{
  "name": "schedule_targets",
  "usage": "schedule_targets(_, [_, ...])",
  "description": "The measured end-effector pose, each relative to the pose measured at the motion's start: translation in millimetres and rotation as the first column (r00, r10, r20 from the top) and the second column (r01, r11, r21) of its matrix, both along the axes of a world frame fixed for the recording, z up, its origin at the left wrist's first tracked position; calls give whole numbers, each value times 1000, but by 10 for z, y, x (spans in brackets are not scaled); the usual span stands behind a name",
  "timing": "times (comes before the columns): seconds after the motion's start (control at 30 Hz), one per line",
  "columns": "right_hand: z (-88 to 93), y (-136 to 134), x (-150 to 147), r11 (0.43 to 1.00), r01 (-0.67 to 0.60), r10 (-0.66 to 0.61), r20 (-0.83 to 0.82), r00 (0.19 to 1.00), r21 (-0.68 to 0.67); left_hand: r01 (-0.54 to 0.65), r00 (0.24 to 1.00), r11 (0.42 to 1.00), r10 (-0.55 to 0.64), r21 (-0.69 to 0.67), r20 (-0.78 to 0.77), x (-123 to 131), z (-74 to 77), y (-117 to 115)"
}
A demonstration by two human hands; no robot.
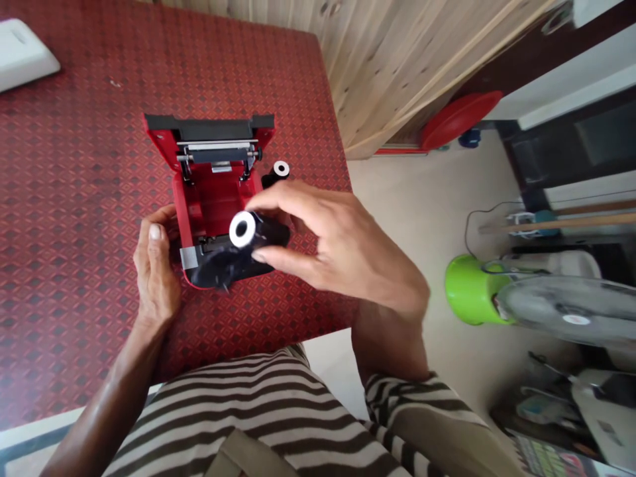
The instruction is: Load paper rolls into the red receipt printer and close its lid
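A small red and black printer sits on the table with its lid tilted up and its red inner bay exposed. My left hand steadies the printer's left side, the thumb at the edge and the fingers partly hidden. Between the thumb and fingers of my right hand is a black roll with a white, hollow core facing left. Loose black film trails from the roll over the printer's front edge. The roll hovers over the front right of the bay.
Behind my right hand, a second black roll with a white core lies beside the printer. A white object rests at the table's far left. The red patterned table ends at the right. On the floor are a green bucket and a fan.
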State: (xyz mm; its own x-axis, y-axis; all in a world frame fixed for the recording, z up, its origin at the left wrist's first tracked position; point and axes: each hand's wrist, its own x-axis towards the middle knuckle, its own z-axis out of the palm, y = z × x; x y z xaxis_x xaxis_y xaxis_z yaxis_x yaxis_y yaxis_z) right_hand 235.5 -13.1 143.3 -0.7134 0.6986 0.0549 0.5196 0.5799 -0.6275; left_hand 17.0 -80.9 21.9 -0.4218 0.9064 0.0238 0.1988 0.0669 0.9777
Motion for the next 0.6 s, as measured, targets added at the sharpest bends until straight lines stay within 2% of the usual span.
schedule_targets(0.2, [-303, 113, -478, 978, 12, -80, 324, 943, 206, 9, 1000, 999, -10, 31, 17, -3, -27, 5])
schedule_targets(0.37, [-351, 110, -652, 963, 13, -114, 362, 925, 270, 13, 1000, 999, -13, 45, -1, -4, -28, 6])
schedule_targets(0.6, [-411, 171, -708, 949, 56, -169, 352, 920, 309, 15, 999, 999, -13, 36, -51, 0, -9, 15])
